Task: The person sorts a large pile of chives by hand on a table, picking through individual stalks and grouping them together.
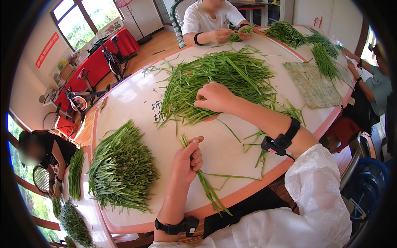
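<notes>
My left hand (188, 159) is closed around a small bunch of chives (205, 187); their cut ends poke up above the thumb and the leaves hang toward the table's near edge. My right hand (217, 98) is over the near side of a large loose heap of chives (231, 70). Its fingers are curled together at the heap, and whether a stalk is between them is hidden. Left of my left hand lies a thick, neatly lined-up pile of chives (122, 169). Stray leaves (252, 144) are scattered to the right, near my right forearm.
The white table (124, 105) has a pink border. Across it a person (213, 25) handles chives. Other people work at the left (45, 153) and right (374, 78). A mottled green board (312, 84) lies at the right. A blue bin (368, 186) stands at the lower right.
</notes>
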A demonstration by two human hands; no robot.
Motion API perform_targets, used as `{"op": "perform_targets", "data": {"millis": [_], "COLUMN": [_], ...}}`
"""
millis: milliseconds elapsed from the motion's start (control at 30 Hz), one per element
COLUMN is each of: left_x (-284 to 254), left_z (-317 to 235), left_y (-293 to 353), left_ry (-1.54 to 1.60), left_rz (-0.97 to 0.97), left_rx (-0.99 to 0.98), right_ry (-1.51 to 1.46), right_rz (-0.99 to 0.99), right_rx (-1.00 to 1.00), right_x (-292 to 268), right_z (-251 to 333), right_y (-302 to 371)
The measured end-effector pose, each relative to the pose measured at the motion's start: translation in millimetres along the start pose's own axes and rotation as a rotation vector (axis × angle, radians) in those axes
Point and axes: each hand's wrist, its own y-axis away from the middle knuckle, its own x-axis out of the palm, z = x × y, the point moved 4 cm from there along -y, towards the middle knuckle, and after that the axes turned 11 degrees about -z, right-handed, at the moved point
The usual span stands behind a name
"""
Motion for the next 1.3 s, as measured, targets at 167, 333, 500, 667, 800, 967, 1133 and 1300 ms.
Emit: {"op": "perform_targets", "data": {"millis": [167, 333, 500, 667, 800, 967, 1133, 1300], "left_x": [1.6, -0.2, 3.7, 4.4, 6.8, 15.9, 13.2, 15.0], "left_z": [0.8, -2.5, 0.1, -3.1, -2.7, -4.1, 1.1, 0.4], "left_y": [-2.7, 0.4, 0.9, 4.3, 5.1, 12.9, 11.9, 12.2], "left_ry": [-0.014, 0.007, -0.001, 0.006, 0.014, -0.030, -0.220, -0.296], "left_rz": [0.014, 0.004, 0.011, 0.002, 0.059, 0.115, 0.127, 0.044], "left_rx": [-0.011, 0.005, -0.004, 0.011, 0.023, 0.015, 0.000, 0.101], "right_ry": [0.122, -0.706, -1.139, -1.142, -0.993, -0.954, -0.699, -0.486], "right_rz": [-0.028, -0.142, -0.110, -0.042, 0.108, 0.197, 0.110, 0.029], "right_rx": [0.057, 0.210, 0.405, 0.469, 0.402, 0.541, 0.441, 0.203], "right_x": [42.1, 6.5, -95.1, -135.1, -119.4, -55.0, -33.7, -33.1], "right_z": [-1.1, -2.9, 10.9, 40.1, 57.5, 50.6, 55.6, 60.5], "right_y": [-25.9, -46.5, -8.8, 54.7, 86.1, 99.2, 96.3, 93.4]}}
